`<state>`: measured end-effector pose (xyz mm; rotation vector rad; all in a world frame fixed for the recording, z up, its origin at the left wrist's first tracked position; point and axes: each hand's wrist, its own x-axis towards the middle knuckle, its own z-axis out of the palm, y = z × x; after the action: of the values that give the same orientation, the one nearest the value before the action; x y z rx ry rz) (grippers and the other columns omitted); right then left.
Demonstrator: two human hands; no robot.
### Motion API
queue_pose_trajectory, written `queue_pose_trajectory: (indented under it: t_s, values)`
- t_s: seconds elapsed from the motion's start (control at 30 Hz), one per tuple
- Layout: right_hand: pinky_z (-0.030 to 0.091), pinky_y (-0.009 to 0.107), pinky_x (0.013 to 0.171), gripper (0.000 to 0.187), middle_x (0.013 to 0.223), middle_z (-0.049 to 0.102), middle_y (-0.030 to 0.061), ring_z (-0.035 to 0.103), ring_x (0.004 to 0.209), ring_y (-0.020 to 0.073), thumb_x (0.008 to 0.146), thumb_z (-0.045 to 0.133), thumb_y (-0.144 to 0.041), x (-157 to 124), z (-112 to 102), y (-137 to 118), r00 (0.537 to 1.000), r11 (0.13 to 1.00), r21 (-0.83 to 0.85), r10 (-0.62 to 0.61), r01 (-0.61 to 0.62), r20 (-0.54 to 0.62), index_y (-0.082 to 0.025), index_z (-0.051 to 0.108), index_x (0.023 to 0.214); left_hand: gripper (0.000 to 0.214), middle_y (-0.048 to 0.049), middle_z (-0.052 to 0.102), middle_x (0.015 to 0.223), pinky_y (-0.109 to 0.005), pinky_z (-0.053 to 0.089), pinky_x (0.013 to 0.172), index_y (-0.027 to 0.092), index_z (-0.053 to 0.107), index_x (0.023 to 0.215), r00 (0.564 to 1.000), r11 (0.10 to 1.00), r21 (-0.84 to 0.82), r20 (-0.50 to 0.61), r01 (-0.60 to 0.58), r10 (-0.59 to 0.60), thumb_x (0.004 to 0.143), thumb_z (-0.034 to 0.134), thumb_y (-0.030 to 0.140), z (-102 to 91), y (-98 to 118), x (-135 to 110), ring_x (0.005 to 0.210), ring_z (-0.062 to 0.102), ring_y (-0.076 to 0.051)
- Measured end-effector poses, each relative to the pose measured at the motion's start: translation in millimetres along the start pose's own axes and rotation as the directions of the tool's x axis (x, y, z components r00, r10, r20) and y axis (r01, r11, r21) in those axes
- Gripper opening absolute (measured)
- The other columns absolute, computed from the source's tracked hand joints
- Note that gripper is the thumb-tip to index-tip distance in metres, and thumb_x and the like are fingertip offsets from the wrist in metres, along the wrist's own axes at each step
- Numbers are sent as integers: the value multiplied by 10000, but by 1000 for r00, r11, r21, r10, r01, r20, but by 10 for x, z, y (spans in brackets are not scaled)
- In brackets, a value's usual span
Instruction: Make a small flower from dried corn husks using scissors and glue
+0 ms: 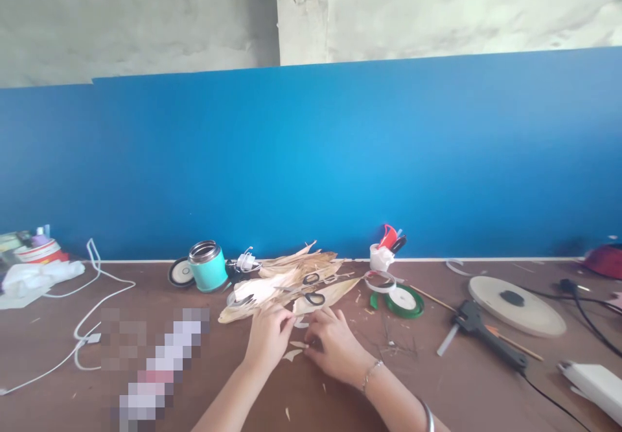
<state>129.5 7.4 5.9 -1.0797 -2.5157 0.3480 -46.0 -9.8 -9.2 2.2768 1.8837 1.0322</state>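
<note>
Both my hands rest close together on the brown table (pixel 486 386), just in front of a heap of dried corn husks (pixel 291 276). My left hand (pixel 267 338) has its fingers curled down onto a pale husk piece (pixel 297 344) that lies between the hands. My right hand (pixel 335 344), with a thin bracelet at the wrist, pinches the same small piece from the right side. Scissors with black handles (pixel 313 298) lie on the husks just beyond my fingertips. Small husk scraps (pixel 291 355) lie under my hands.
A teal steel jar (pixel 208 265) and its lid (pixel 181 272) stand at left. White cable (pixel 92 309) loops at far left. Green tape roll (pixel 404 300), white tape ring (pixel 380 281), a cup of tools (pixel 383 250), black glue gun (pixel 486 335) and round wooden disc (pixel 518 306) lie right.
</note>
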Motion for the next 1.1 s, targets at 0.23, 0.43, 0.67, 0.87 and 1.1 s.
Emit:
queue_pose_trajectory:
  t_s: [0.23,0.43,0.67,0.87,1.1]
  values:
    - [332,344,772,101,929,611,56,506,934,215,823,519,-145,-13,108,19,999,995,-93,-25,27,28,-181,596,767,181,-42,687,775,-384,441,750,223,698,830,999,999,6,13,-46,46,772,553,130,40,29,-35,792,625,-231]
    - [347,339,776,133,928,599,57,501,921,216,844,467,-117,-28,91,65,1000,994,-105,-14,12,-18,-181,569,786,236,-49,676,785,-390,456,768,227,692,861,995,995,-25,-38,-92,91,810,484,128,9,30,-36,804,613,-224]
    - [358,371,773,82,969,580,81,488,935,243,807,505,-133,-25,93,64,991,989,-121,70,-84,-113,-189,565,818,138,-48,663,769,-410,453,763,213,675,759,999,999,-9,-7,-38,38,771,564,132,54,2,-34,812,604,-241]
    - [367,377,779,71,981,571,85,478,953,250,814,520,-160,-17,138,64,990,988,-77,131,-135,-60,-183,573,774,154,-56,651,804,-404,451,762,216,680,778,992,996,-33,92,-85,88,739,588,98,57,63,-65,848,582,-245]
    - [341,360,748,138,975,580,88,479,926,241,820,466,-91,-13,95,97,992,985,-139,89,-100,-89,-171,575,792,310,-67,636,913,-407,436,794,220,651,950,990,993,-31,87,-113,115,702,574,49,45,101,-81,912,556,-248]
